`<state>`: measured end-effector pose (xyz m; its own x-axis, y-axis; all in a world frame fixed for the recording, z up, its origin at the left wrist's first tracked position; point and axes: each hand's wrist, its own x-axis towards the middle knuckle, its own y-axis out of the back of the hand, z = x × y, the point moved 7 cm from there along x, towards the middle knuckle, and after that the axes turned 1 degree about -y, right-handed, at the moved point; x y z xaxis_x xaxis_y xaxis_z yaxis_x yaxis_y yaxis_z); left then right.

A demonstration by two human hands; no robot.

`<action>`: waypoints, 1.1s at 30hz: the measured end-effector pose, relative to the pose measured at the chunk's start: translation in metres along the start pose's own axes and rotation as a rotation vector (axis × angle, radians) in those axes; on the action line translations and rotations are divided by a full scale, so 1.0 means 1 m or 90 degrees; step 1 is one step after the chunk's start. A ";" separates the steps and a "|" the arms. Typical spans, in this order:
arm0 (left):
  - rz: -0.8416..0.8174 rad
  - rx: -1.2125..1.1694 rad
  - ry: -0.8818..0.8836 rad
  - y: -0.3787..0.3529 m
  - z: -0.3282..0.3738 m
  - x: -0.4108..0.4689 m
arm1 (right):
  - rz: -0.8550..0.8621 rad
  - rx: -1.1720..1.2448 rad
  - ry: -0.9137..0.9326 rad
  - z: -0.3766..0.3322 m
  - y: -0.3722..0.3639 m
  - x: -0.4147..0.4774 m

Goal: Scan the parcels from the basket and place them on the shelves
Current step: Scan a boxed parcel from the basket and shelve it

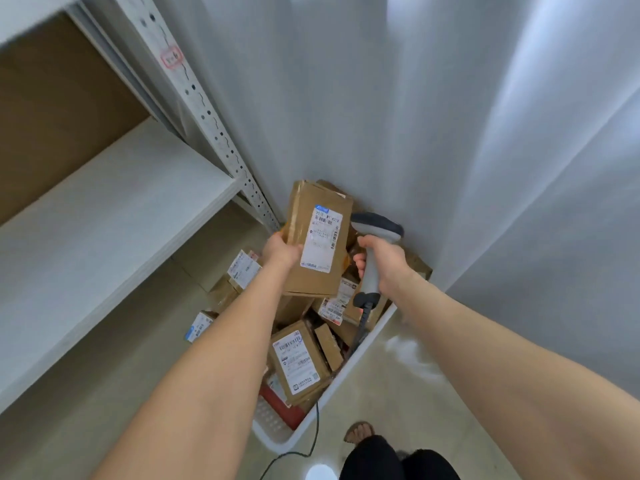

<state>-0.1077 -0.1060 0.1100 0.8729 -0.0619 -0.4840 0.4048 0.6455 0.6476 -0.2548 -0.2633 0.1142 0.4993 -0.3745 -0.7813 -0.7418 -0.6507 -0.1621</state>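
One parcel (298, 216) I'm gripping in my left hand (280, 252), scanner (376, 227) clutched in my right hand (384, 263) at three o'clock, probably needing label (322, 242) aim next.

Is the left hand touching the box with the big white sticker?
Touching. The head view shows the left hand gripping the raised cardboard parcel at its left edge, with the thumb lying on the front beside the shipping label.

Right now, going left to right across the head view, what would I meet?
White shelf → perforated upright → left hand → held parcel → scanner in the right hand → grey curtain.
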 end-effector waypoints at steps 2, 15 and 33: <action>0.006 -0.045 0.007 0.032 0.016 -0.022 | -0.011 -0.003 0.005 -0.020 -0.012 -0.033; 0.107 -0.207 -0.022 0.228 0.088 -0.169 | -0.147 -0.053 0.097 -0.115 -0.108 -0.243; 0.202 -0.385 -0.061 0.458 0.020 -0.263 | -0.275 -0.244 0.301 -0.109 -0.273 -0.439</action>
<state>-0.1469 0.1910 0.5458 0.9556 0.1508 -0.2532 -0.0727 0.9532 0.2934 -0.2227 0.0068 0.5674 0.9144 -0.2214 -0.3390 -0.2712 -0.9566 -0.1065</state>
